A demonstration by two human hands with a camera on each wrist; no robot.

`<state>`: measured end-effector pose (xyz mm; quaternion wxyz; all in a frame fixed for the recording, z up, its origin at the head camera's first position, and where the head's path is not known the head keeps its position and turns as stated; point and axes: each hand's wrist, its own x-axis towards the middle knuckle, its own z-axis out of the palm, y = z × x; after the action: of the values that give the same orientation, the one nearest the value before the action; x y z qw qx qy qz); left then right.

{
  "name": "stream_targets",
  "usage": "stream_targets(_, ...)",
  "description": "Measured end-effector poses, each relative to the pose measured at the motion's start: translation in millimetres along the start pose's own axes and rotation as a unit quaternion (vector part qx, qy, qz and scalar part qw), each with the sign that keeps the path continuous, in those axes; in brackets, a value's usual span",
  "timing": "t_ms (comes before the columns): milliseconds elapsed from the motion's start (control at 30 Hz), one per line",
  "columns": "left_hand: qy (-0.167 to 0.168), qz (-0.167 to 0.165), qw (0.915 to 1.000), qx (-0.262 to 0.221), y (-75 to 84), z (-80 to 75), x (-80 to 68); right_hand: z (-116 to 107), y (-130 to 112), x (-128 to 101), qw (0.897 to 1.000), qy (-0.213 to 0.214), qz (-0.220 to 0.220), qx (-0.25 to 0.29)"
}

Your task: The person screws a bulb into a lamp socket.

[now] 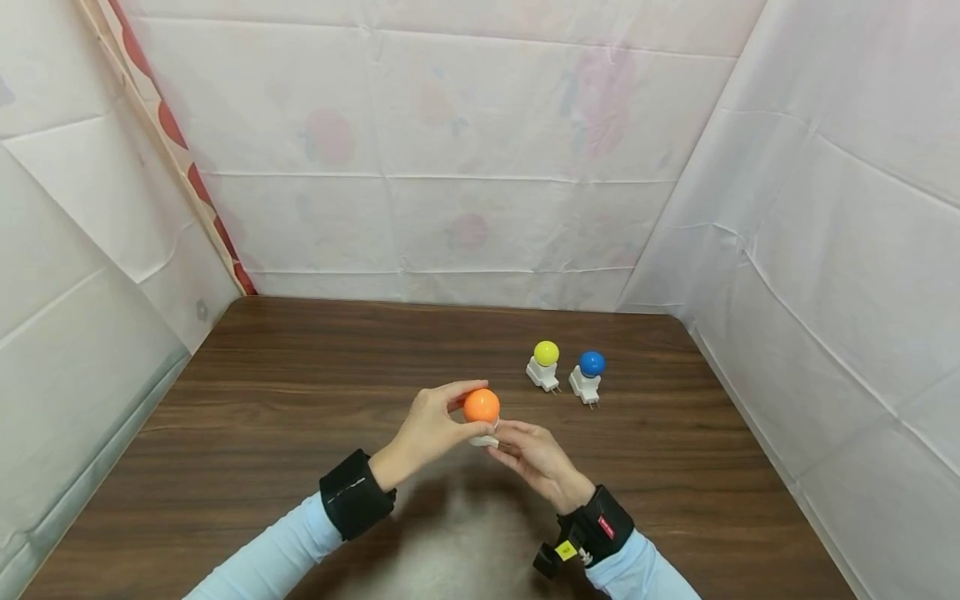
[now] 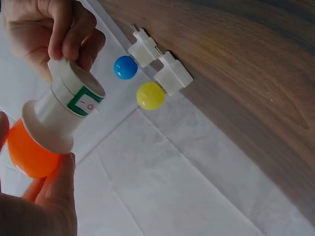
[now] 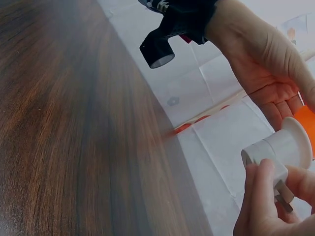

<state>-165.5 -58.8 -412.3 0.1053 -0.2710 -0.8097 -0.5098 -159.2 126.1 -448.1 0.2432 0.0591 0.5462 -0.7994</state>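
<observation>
My left hand [image 1: 433,431] holds an orange light bulb [image 1: 482,406] between thumb and fingers. The bulb sits in a white plug-in lamp socket [image 2: 61,110] that carries a green-edged rocker switch [image 2: 84,103]. My right hand [image 1: 542,462] pinches the plug end of that socket, and its metal prongs [image 3: 284,196] show in the right wrist view. Both hands hold the lamp up over the table, bulb toward the left hand.
Beyond the hands, to the right, a yellow bulb [image 1: 547,352] and a blue bulb [image 1: 592,363] stand in white plug sockets on the dark wooden table [image 1: 322,358]. White sheets [image 1: 465,125] hang around the table's back and sides.
</observation>
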Motion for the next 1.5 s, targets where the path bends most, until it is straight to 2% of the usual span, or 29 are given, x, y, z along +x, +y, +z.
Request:
stream_targets(133, 0.01, 0.007, 0.9999, 0.001, 1.9, 0.7, 0.0, -0.1, -0.9, -1.2, 1.0, -0.002, 0.001, 0.002)
stream_targets(300, -0.011, -0.005, 0.9998, -0.014, 4.2, -1.1, 0.6, -1.5, -2.4, -2.2, 1.0, -0.008, 0.002, -0.012)
stream_targets(500, -0.06, -0.002, 0.9977, -0.03, 5.2, -5.3, 3.2, -3.6, -4.1, -1.7, 0.999, -0.024, 0.006, -0.025)
stream_targets(733, -0.141, -0.002, 0.9887, -0.053, 6.7, -13.3, 8.1, -5.4, -3.6, -1.5, 0.998, -0.045, 0.013, -0.028)
stream_targets(800, -0.151, 0.005, 0.9868, -0.057, 5.3, -14.7, 8.6, -5.4, -3.5, -1.8, 0.998, -0.05, 0.014, -0.028)
stream_targets(867, -0.159, 0.008, 0.9856, -0.056, 11.6, -18.0, 8.9, -5.1, -3.8, -2.2, 0.998, -0.052, 0.014, -0.03)
stream_targets(1000, -0.167, 0.012, 0.9841, -0.059, 9.1, -18.4, 10.3, -3.7, -4.3, -2.9, 0.998, -0.052, 0.014, -0.031)
stream_targets(1100, -0.158, 0.018, 0.9854, -0.062, -0.4, -14.6, 9.5, -3.5, -3.0, -2.3, 0.998, -0.051, 0.012, -0.027)
stream_targets(1167, -0.138, 0.02, 0.9888, -0.054, -1.0, -12.2, 7.9, -3.6, -1.8, -1.2, 0.999, -0.049, 0.01, -0.02)
stream_targets(1267, -0.08, 0.014, 0.9966, -0.016, 0.1, -7.6, 4.8, -3.0, -0.6, 0.2, 0.999, -0.04, 0.003, -0.009)
stream_targets(1367, -0.02, 0.007, 0.9991, 0.038, 2.6, -3.3, 2.1, -2.1, -0.6, 0.8, 1.0, -0.027, 0.0, 0.001)
stream_targets(1433, 0.005, 0.006, 0.9982, 0.06, 4.1, -1.7, 1.0, -1.9, -0.7, 1.0, 1.0, -0.023, -0.001, 0.003)
stream_targets(1500, 0.016, 0.011, 0.9972, 0.073, 4.5, -1.0, 0.5, -2.1, -1.1, 1.1, 1.0, -0.021, 0.005, 0.004)
